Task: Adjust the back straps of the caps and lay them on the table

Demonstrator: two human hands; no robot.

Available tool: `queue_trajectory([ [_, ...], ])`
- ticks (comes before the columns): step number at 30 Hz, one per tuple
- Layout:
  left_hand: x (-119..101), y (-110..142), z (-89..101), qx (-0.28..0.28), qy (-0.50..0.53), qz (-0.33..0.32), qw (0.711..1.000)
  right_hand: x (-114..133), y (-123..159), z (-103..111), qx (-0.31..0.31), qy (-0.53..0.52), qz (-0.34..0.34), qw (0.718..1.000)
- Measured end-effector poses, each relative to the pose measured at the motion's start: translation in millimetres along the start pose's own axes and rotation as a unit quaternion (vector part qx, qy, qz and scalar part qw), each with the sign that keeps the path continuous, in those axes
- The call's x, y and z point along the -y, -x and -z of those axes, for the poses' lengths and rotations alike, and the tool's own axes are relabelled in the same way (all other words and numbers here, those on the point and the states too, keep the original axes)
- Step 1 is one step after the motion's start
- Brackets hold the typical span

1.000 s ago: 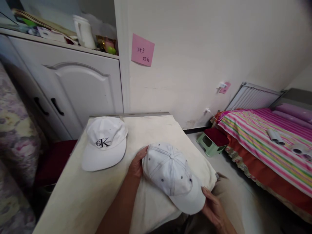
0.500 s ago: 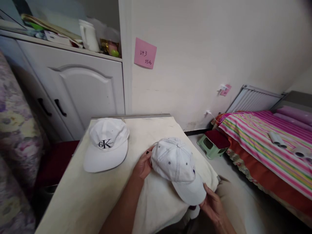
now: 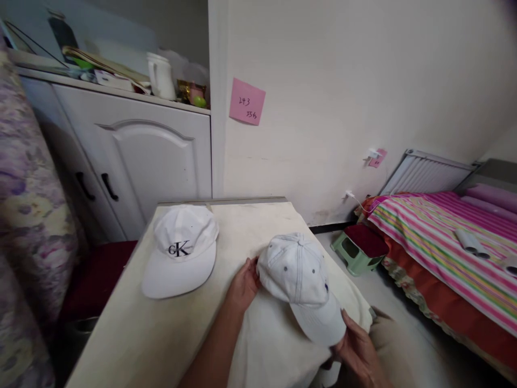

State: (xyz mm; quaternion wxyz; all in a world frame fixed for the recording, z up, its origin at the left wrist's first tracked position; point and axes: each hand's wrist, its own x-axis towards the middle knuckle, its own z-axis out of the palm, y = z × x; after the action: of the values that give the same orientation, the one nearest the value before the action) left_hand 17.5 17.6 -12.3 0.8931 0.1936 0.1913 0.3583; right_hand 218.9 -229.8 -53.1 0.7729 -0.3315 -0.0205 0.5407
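A white baseball cap point(image 3: 297, 269) with grey stitching and small dark eyelets is between my hands over the near right part of the table. My left hand point(image 3: 244, 285) grips its back edge, the fingertips partly hidden by the crown. My right hand point(image 3: 355, 345) pinches the tip of the brim, which points down and to the right. To the left, a second white cap point(image 3: 181, 250) with black letters on its front rests on the table, brim toward me, touched by neither hand.
The table point(image 3: 161, 334) has a pale cover and stands against the wall. A green stool point(image 3: 357, 250) with a red top is on the floor, beside a bed point(image 3: 440, 242) with a striped cover. A white cabinet point(image 3: 149, 156) and a floral curtain point(image 3: 32, 205) are on the left.
The view has shifted, so everything sits slightly lower and further right. Both hands keep their hold on the cap, which has barely moved over the table.
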Motion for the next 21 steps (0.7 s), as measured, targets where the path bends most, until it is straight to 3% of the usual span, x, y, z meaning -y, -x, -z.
queue_trajectory([
  [2, 0.0, -0.4, 1.1, -0.016, -0.004, -0.008, 1.0, 11.6, -20.7, -18.5, 0.017, 0.002, 0.012, 1.0],
  [5, 0.5, 0.7, 1.1, -0.029, -0.018, -0.014, 0.999, 38.0, -70.4, -66.6, 0.045, -0.002, 0.047, 0.998],
  [9, 1.5, 4.1, -0.7, -0.028, -0.04, -0.017, 0.999, 71.8, -162.6, -141.0, 0.055, -0.032, 0.094, 0.994],
  [12, 2.2, 3.8, -1.1, -0.038, -0.054, -0.021, 0.998, 78.5, -229.8, -170.5, 0.052, -0.035, 0.095, 0.994],
  [16, 2.7, -1.0, -1.6, -0.051, -0.074, -0.012, 0.996, 63.3, -284.9, -158.4, 0.0, -0.024, 0.059, 0.998],
  [21, 3.7, -6.3, -4.9, -0.057, -0.091, -0.006, 0.994, 50.2, -297.4, -120.7, -0.04, -0.018, 0.029, 0.999],
])
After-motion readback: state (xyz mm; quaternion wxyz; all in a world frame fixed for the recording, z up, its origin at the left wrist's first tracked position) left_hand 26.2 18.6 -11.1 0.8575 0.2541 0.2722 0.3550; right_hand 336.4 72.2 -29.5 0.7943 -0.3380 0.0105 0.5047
